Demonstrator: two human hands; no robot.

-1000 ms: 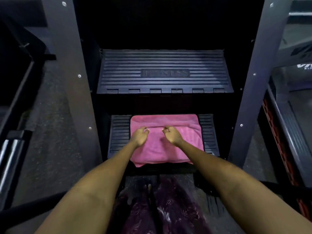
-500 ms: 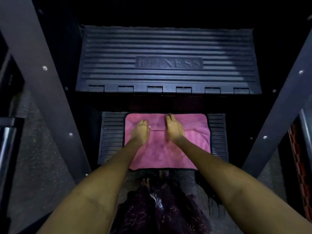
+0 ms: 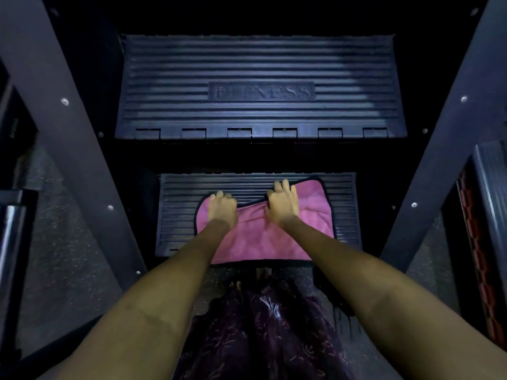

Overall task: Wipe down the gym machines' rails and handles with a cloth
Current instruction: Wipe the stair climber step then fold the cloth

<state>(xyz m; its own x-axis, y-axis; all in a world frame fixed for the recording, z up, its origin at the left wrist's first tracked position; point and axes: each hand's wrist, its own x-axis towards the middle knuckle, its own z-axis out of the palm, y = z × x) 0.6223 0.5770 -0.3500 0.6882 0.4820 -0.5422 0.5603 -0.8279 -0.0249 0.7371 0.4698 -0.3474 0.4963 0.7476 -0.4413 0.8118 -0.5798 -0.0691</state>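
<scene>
Two hands: our left hand point(image 3: 222, 208) and right hand point(image 3: 282, 205) both rest on the pink microfibre cloth point(image 3: 263, 234), fingers curled and gathering its far edge.
Cloth position: it lies on the lower ribbed step point(image 3: 178, 212), its near edge hanging over the front lip.
Handling: we judge it soft, light and limp; it bunches between our hands, so flat palms should steer it better than fingertips.
Grip: the dark-bound far edge looks the best place to hold.
Edges: bare ribs show left, right and beyond.
Room: the upper FITNESS step point(image 3: 260, 89) sits ahead; grey frame uprights point(image 3: 63, 149) flank us.
</scene>
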